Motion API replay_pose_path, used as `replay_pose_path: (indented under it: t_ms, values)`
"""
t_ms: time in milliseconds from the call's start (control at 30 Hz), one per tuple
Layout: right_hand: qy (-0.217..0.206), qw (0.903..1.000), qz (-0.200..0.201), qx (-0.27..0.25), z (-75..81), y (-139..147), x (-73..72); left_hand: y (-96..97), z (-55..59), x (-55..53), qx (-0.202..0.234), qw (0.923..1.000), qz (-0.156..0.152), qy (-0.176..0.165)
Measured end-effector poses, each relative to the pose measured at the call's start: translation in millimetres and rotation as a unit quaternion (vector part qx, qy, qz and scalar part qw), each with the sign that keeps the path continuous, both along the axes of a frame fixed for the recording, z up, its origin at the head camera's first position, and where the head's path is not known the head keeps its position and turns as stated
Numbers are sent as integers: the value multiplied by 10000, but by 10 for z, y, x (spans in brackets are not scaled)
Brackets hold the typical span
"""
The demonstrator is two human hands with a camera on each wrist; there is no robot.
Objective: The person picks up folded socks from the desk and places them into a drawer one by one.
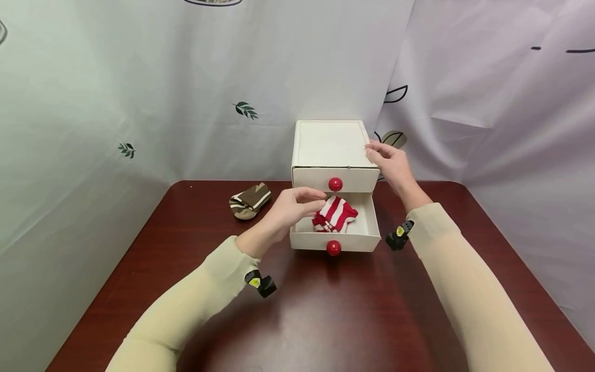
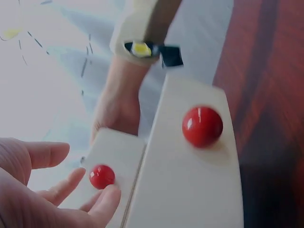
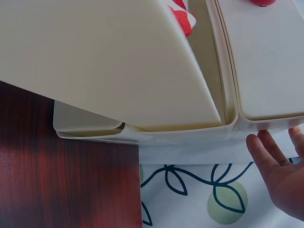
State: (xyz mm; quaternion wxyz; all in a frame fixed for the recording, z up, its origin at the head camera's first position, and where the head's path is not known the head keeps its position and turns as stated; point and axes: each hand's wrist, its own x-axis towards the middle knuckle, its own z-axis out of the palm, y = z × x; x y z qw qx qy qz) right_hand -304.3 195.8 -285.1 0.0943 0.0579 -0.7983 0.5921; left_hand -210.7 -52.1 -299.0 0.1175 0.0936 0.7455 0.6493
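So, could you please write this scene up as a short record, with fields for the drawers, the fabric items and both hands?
Cabinet: white, on a dark red-brown table
Upper drawer: closed
Lower drawer: pulled out
Inside lower drawer: red-and-white striped bundle
Left of cabinet: brown striped bundle
Left hand: over lower drawer's left side, holding nothing
Right hand: touching cabinet's upper right edge

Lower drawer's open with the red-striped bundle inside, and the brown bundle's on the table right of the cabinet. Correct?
Wrong side: the head view shows the brown bundle on the table left of the cabinet. The lower drawer is open with the red-striped bundle inside.
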Motion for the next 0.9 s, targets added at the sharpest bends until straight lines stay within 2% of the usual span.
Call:
replay_pose_path:
  t_ms: [200, 300, 400, 533, 667, 900]
  values:
    - [-30, 10000, -34, 6, 6, -6, 2, 2, -76, 223, 954, 9931, -362, -576]
    - [-57, 10000, -30, 39, 10, -14, 2, -7, -142, 311, 1172, 9890, -438, -785]
    - [-84, 10000, -24, 18, 12, -16, -6, -27, -197, 369, 1285, 9868, -547, -825]
    - [-66, 9999, -41, -91, 20, -11, -14, -44, -246, 411, 1337, 9832, -812, -945]
    - [-125, 9998, -86, -90, 25, -8, -12, -41, -318, 442, 1199, 9810, -1050, -1107]
    - [-215, 9997, -93, -72, 10, -18, 4, 8, -586, 456, 732, 9790, -1358, -1335]
